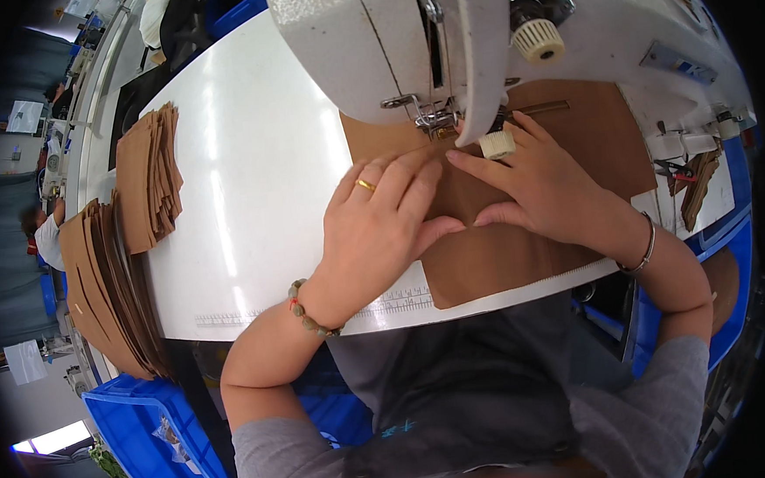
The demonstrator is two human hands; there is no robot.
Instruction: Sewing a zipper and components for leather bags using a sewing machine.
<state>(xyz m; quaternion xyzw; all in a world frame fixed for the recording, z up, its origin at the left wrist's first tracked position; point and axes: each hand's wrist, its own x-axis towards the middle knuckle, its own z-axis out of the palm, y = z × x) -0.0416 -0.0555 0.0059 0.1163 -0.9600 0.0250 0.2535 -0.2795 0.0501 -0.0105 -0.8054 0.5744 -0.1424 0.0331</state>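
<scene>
A piece of brown fabric [498, 263] lies under the needle area of a white sewing machine [336, 45], reaching to the front edge of the table. On its left part rests my left hand [373, 222], fingers stretched out flat toward the presser foot [446, 132]. My right hand [536, 177] presses on the cloth from the other side, its fingers spread and partly hidden behind a cream knob [497, 144]. Both thumbs point at each other on the fabric, nearly meeting. Neither hand grips anything that I can see.
Stacks of brown cut fabric pieces [147, 179] stand at the table's left, some hanging over its edge [101, 291]. A blue bin [141, 438] sits below. Small tools and brown scraps [701, 186] lie at the right. Another person [49, 233] is far left.
</scene>
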